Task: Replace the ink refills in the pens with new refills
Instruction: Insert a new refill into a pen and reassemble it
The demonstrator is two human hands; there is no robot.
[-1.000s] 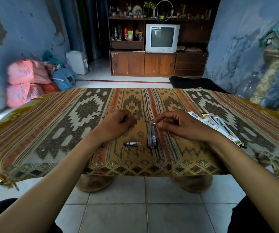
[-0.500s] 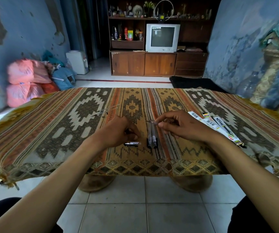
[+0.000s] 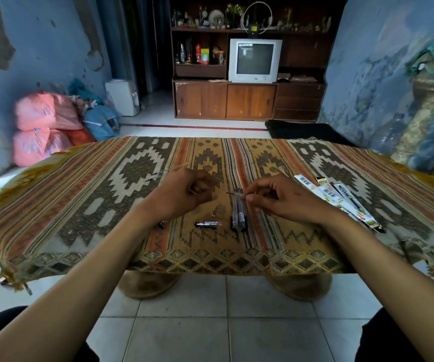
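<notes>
My right hand [image 3: 284, 199] pinches a thin ink refill [image 3: 233, 193] between thumb and forefinger, its metal tip pointing left. Just below it, a few dark pens [image 3: 238, 218] lie side by side on the patterned cloth [image 3: 93, 205]. A short black pen part [image 3: 208, 224] lies left of them, with a tiny metal piece [image 3: 214, 214] just above it. My left hand [image 3: 184, 194] hovers left of the refill tip with its fingers curled in; whether anything is inside them is hidden. New refill packs [image 3: 338, 199] lie fanned out at the right.
A thin clear refill [image 3: 169, 171] lies on the cloth beyond my left hand. A small dark piece [image 3: 161, 225] sits by my left wrist. The cloth's front edge [image 3: 210, 262] hangs over the tiled floor. A cabinet with a television [image 3: 253, 61] stands far behind.
My left hand dipped toward the black pen part half a second ago and has lifted back up. The right hand stayed in place, still pinching the refill.
</notes>
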